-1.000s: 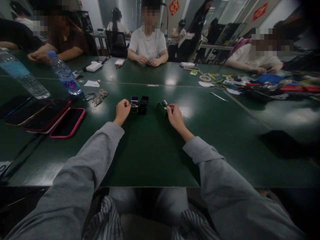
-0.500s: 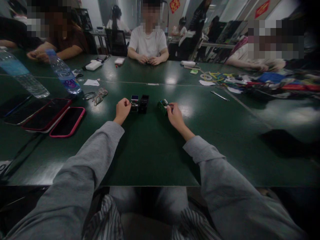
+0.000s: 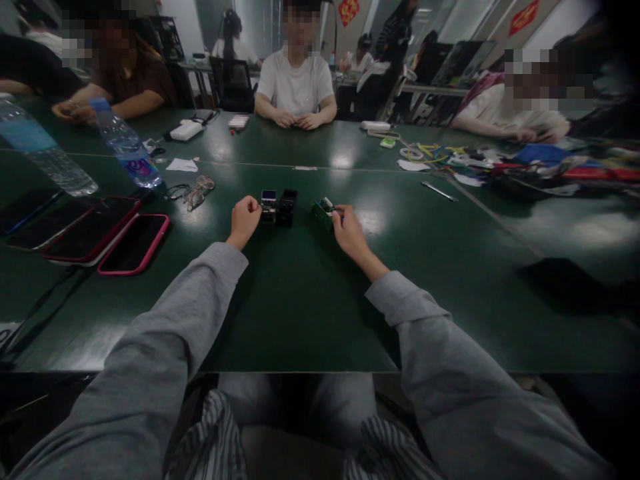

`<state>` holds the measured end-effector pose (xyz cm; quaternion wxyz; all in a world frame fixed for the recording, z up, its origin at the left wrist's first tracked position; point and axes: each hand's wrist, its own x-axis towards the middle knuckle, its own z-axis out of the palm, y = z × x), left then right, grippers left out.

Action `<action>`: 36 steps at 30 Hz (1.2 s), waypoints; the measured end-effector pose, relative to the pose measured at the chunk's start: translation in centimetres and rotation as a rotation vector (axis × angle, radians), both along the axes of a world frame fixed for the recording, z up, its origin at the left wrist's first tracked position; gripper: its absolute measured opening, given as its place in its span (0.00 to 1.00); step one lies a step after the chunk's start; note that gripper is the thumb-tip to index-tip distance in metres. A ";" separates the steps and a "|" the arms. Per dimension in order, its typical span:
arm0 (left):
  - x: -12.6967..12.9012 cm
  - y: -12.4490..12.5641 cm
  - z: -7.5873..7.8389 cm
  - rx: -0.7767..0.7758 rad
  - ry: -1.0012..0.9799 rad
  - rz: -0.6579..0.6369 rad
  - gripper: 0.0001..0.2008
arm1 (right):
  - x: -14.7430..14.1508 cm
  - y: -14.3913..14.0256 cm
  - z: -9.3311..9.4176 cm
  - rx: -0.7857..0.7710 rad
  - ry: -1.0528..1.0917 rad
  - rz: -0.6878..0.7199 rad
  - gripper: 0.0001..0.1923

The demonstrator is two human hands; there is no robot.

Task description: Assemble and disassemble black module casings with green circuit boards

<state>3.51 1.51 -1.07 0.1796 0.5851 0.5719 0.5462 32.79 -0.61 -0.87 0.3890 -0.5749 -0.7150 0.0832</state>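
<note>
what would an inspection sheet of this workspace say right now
surface: dark green table, glossy, light glare
job's things: two small black modules side by side; green circuit board
clutter: three phones, glasses, two water bottles, tool pile far right
grippers: left hand fisted beside the modules; right hand pinching the board
cables: coloured wires in the pile
surroundings: other people seated around the table

Loose grey long sleeves [image 3: 165,347] cover both arms (striped fabric [image 3: 210,433] shows at the lap).
</note>
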 end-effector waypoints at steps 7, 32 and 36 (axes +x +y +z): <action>0.1 -0.2 0.2 -0.022 -0.017 -0.007 0.11 | 0.1 0.2 -0.2 0.003 -0.002 0.002 0.21; 0.3 -0.3 0.4 -0.021 -0.008 0.005 0.11 | 0.1 0.0 0.2 -0.008 -0.044 0.009 0.22; 0.4 -0.4 0.4 -0.029 -0.020 0.003 0.11 | 0.1 0.0 0.1 -0.001 -0.038 0.013 0.23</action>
